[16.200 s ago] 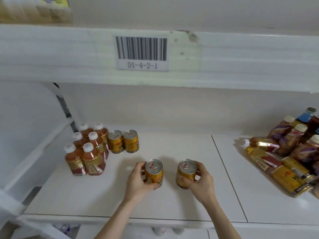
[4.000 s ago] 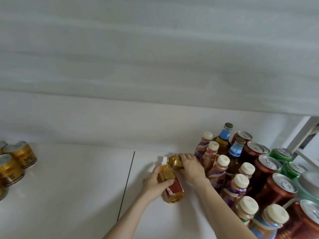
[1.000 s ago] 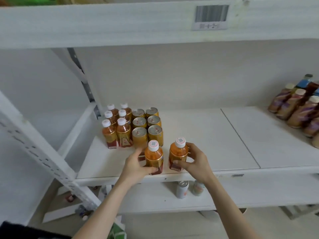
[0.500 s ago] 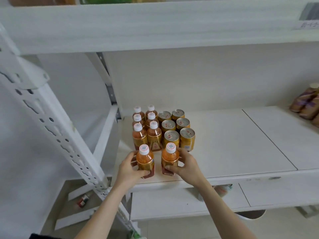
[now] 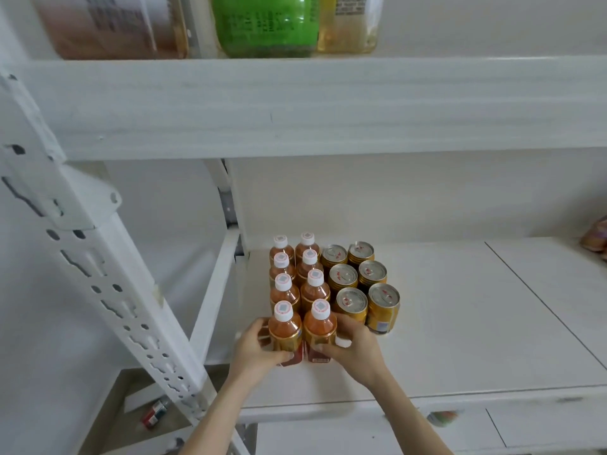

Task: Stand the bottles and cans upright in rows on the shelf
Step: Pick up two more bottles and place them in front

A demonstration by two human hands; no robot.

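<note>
A: Where were the hands?

B: The left hand (image 5: 254, 348) was wrapped around the front-left bottle (image 5: 285, 333), the right hand (image 5: 353, 351) around the front-right bottle (image 5: 320, 330). Fingers were curled on the bodies, both bottles upright and touching each other on the shelf (image 5: 460, 323).

A: And the rest?

B: Six more bottles (image 5: 297, 270) stood in two columns right behind them, toward the shelf's left end. Just beside those, on the right, six gold cans (image 5: 359, 284) stood in two columns, the nearest can touching the right hand's knuckles
</note>
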